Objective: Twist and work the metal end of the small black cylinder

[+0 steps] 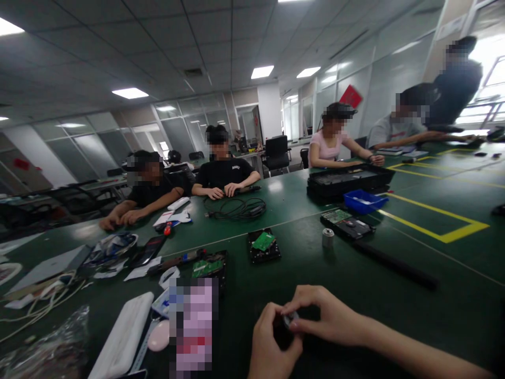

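Note:
A small round silvery metal piece [291, 319] is pinched between the fingertips of both my hands, above the near part of the green table. My left hand [273, 345] curls round it from the left, thumb and forefinger bent. From the right, my right hand [327, 315] grips it with thumb and fingertips. Fingers cover much of the piece, so its exact kind does not show. Beyond my hands lies a hard drive [258, 256] with a green circuit board [264, 241] on it. A short metal cylinder [327, 238] stands upright to the right of that.
Another hard drive [349, 225], a long black bar [396, 265] and a blue tray [363, 202] lie to the right. At left are a white case [122, 337], an electric screwdriver [179, 260] and a plastic bag [55, 347]. Several people sit across the table [292, 202].

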Tool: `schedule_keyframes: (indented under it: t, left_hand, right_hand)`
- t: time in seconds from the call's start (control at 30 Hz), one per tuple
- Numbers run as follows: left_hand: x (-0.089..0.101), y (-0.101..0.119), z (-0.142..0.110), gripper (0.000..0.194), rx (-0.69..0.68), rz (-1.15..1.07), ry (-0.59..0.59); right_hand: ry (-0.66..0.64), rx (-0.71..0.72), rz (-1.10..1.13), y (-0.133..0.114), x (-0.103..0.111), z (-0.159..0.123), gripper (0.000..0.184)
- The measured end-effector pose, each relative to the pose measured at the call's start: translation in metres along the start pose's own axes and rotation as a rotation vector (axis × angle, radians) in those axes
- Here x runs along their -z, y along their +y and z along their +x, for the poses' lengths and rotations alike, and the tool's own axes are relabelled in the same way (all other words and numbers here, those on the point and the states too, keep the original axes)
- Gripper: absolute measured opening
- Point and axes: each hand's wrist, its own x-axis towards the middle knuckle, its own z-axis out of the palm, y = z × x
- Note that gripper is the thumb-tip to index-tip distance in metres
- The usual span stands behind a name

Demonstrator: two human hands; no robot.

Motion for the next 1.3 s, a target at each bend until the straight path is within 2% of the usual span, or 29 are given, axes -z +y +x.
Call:
schedule_keyframes:
  t: [0.17, 0.27, 0.33, 0.43, 0.53, 0.6, 0.7, 0.83, 0.9, 1.0, 1.07, 1.2, 1.3]
  left_hand:
    - [-0.003, -0.009, 0.003, 0.013, -0.024, 0.011, -0.003]
    - [-0.008, -0.016, 0.004, 0.019, 0.016, 0.032, 0.009]
    - [-0.01, -0.016, 0.005, 0.019, 0.033, 0.003, 0.034]
    - [-0.008, -0.011, 0.006, 0.02, 0.046, -0.043, 0.027]
    - [-0.002, -0.006, 0.01, 0.022, 0.114, -0.061, -0.047]
    - [0.001, -0.005, 0.013, 0.023, 0.121, -0.055, -0.094]
    - [0.004, -0.005, 0.017, 0.022, 0.097, -0.032, -0.112]
    - [0.004, -0.006, 0.017, 0.02, 0.08, -0.065, -0.125]
    - [0.003, -0.007, 0.017, 0.02, 0.078, -0.062, -0.119]
    - [0.004, -0.007, 0.016, 0.02, 0.059, -0.046, -0.1]
    - [0.006, -0.006, 0.016, 0.02, 0.035, -0.046, -0.093]
    - [0.008, -0.005, 0.014, 0.017, 0.001, -0.045, -0.096]
    - [0.009, -0.005, 0.014, 0.018, -0.015, -0.054, -0.09]
  right_hand:
    - [0.006, -0.031, -0.066, -0.008, 0.0, 0.007, 0.011]
    - [0.028, -0.005, -0.102, -0.006, 0.009, 0.006, 0.009]
    - [0.09, -0.002, -0.096, 0.005, 0.022, -0.002, 0.011]
    - [0.148, -0.068, -0.137, 0.032, 0.047, -0.022, 0.016]
    - [0.079, -0.165, -0.224, 0.058, 0.061, -0.042, 0.016]
    - [0.047, -0.176, -0.285, 0.067, 0.06, -0.051, 0.015]
    - [0.065, -0.167, -0.339, 0.071, 0.053, -0.056, 0.015]
    - [0.076, -0.158, -0.281, 0.076, 0.047, -0.058, 0.029]
    - [0.084, -0.132, -0.238, 0.077, 0.046, -0.059, 0.026]
    - [0.107, -0.081, -0.206, 0.069, 0.044, -0.053, 0.014]
    - [0.14, -0.067, -0.167, 0.053, 0.042, -0.042, 0.011]
    - [0.188, -0.068, 0.031, 0.012, 0.026, -0.011, 0.012]
    - [0.178, -0.011, 0.116, -0.003, 0.008, 0.008, 0.019]
